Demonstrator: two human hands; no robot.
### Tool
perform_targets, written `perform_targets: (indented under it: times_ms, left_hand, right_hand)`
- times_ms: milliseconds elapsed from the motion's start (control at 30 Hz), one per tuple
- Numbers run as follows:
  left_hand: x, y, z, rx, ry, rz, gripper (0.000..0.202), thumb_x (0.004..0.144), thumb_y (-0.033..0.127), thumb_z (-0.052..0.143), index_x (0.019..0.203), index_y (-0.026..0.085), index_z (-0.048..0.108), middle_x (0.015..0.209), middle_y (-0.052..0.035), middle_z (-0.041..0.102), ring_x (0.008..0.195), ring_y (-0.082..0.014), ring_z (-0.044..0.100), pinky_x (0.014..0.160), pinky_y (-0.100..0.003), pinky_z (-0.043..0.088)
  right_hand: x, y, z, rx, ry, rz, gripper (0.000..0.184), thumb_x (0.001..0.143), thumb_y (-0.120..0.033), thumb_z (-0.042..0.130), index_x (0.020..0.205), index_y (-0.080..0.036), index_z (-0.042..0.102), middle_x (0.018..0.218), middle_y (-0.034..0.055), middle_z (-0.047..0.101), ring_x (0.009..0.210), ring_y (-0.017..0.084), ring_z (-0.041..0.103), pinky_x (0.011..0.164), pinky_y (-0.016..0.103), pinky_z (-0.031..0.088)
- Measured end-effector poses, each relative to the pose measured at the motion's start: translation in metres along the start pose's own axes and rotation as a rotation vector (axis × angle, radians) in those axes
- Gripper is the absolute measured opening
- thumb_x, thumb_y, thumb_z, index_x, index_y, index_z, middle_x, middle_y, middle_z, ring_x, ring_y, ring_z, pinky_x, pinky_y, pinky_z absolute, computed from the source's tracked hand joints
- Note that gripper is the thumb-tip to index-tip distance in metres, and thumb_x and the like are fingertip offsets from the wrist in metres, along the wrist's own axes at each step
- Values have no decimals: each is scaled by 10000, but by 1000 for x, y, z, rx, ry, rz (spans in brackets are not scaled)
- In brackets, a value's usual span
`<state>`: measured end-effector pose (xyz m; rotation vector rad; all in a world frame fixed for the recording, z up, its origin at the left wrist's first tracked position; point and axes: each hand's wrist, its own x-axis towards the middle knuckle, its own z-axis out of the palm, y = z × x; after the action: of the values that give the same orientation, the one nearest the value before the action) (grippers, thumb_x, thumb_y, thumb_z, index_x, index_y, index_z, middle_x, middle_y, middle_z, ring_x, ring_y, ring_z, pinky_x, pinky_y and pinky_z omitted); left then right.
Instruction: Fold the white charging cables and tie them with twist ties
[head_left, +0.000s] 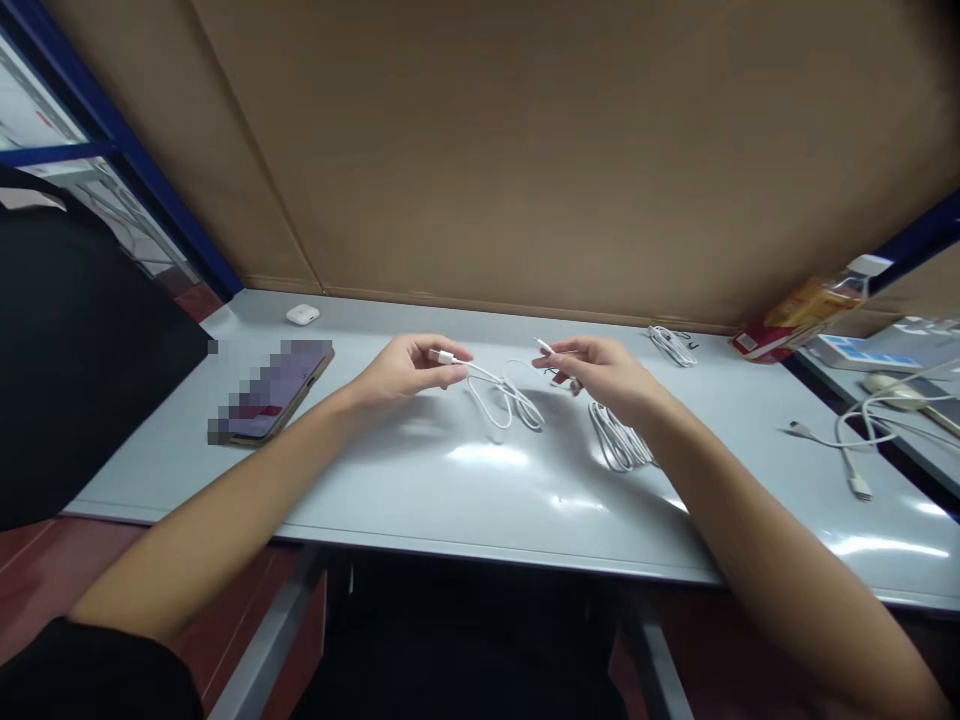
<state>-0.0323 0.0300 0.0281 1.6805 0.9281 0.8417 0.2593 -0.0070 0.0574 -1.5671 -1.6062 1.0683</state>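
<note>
A white charging cable [523,405] hangs in loose loops between my two hands, just over the grey tabletop. My left hand [409,370] pinches it by its larger USB plug end, with the metal tip pointing left. Closed on the smaller, slim plug at the other end is my right hand [596,370], its thumb and fingers pressed together. A dark red bit shows below the right fingers; I cannot make out what it is. Beside my right wrist, a coiled white cable [616,440] lies on the table, partly hidden by the forearm.
A phone [289,390], partly pixelated, and a white earbud case [302,315] lie at left. At the back right are another bundled cable [673,345] and a tilted drink bottle [802,315]. Loose cable plugs [859,485] lie farther right. A cardboard panel [525,160] stands behind the table.
</note>
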Motion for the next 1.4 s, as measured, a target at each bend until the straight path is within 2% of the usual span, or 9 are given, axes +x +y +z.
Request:
perform_targets:
  times_ms: [133, 267, 367, 533, 733, 933, 1000, 1167, 1400]
  left_hand:
    - [6, -19, 12, -260, -45, -20, 491, 815, 529, 807, 1102, 134, 754, 784, -37, 670, 694, -122, 591, 712, -295, 507]
    - [7, -27, 25, -168, -177, -49, 479, 924, 543, 700, 1148, 121, 731, 971, -103, 734, 833, -164, 659, 797, -321, 522]
    - [2, -23, 30, -2, -234, -15, 431, 970, 539, 627, 1051, 127, 722, 912, -78, 712, 787, -160, 640, 731, -299, 504]
    - [-3, -17, 32, 179, -298, 27, 394, 1013, 519, 546, 932, 153, 667, 770, -9, 587, 628, -119, 501, 558, -249, 367]
    - [-3, -13, 31, 187, -340, 57, 372, 1025, 498, 523, 986, 161, 678, 805, -12, 591, 655, -122, 498, 573, -246, 368]
    - [-6, -14, 32, 245, -295, 150, 307, 1015, 397, 541, 1074, 172, 742, 853, -43, 671, 712, -142, 554, 622, -256, 413]
    - [-5, -16, 33, 265, -277, 192, 292, 1001, 374, 560, 1043, 165, 760, 861, -56, 689, 745, -157, 588, 647, -265, 442]
    - [-4, -20, 35, 353, -266, 272, 266, 1007, 280, 528, 988, 171, 771, 887, -53, 701, 746, -148, 597, 669, -263, 445]
    - [-4, -22, 34, 370, -258, 287, 254, 998, 269, 534, 993, 182, 773, 886, -48, 706, 751, -152, 614, 667, -253, 454]
  right_hand:
    - [-6, -5, 17, 240, -186, 73, 274, 851, -354, 762, 1036, -227, 604, 1085, 106, 772, 838, 206, 699, 885, 425, 575]
    - [-9, -1, 40, 403, -290, 26, 277, 839, -322, 768, 949, -231, 531, 927, 26, 697, 805, 169, 678, 859, 408, 583]
    - [-10, 5, 52, 427, -310, 12, 277, 846, -329, 766, 912, -235, 514, 857, -15, 630, 786, 155, 660, 818, 383, 581]
    - [-11, 7, 58, 466, -325, 3, 318, 838, -359, 795, 889, -236, 506, 824, -23, 615, 783, 151, 644, 802, 365, 570]
    - [-12, 5, 58, 477, -324, 4, 335, 831, -369, 805, 910, -245, 505, 844, -11, 652, 790, 159, 661, 813, 379, 579]
    - [-10, 11, 57, 312, -323, -124, 221, 888, -315, 713, 988, -256, 525, 781, -6, 685, 759, 177, 679, 763, 370, 573]
    - [-10, 13, 58, 230, -269, -175, 185, 882, -277, 690, 986, -256, 539, 844, 12, 695, 762, 184, 694, 738, 364, 576]
    - [-10, 15, 59, 64, -139, -303, 98, 853, -235, 666, 876, -232, 571, 1274, 79, 600, 806, 170, 723, 722, 352, 599]
    - [-11, 11, 58, 0, -115, -329, 97, 842, -194, 646, 826, -221, 555, 1250, 77, 606, 770, 158, 716, 714, 349, 598]
